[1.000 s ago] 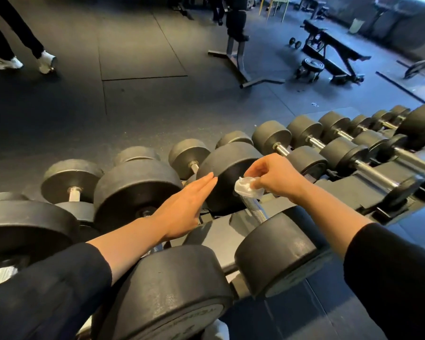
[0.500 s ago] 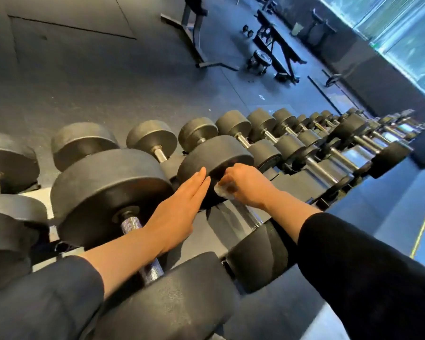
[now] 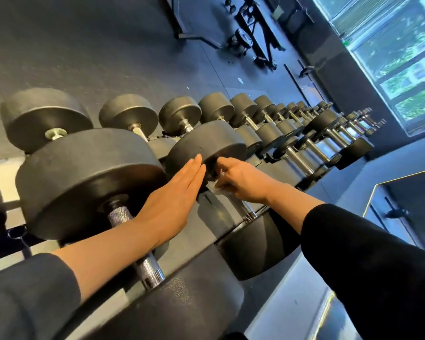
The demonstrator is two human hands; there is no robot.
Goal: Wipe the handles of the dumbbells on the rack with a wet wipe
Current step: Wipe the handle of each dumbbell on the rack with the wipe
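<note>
Knurled steel handle (image 3: 123, 218) at left, bare on the rack (image 3: 211, 217), under the left hand (image 3: 172, 204) with straight fingers against a black dumbbell head (image 3: 206, 143). Further right, right hand (image 3: 241, 180) clenched around soft, light wet wipe (image 3: 215, 186) on next handle (image 3: 243, 208); heavy, stiff, best rubbed in place.

Left hand (image 3: 174, 197) flat, right hand (image 3: 241, 181) curled
</note>
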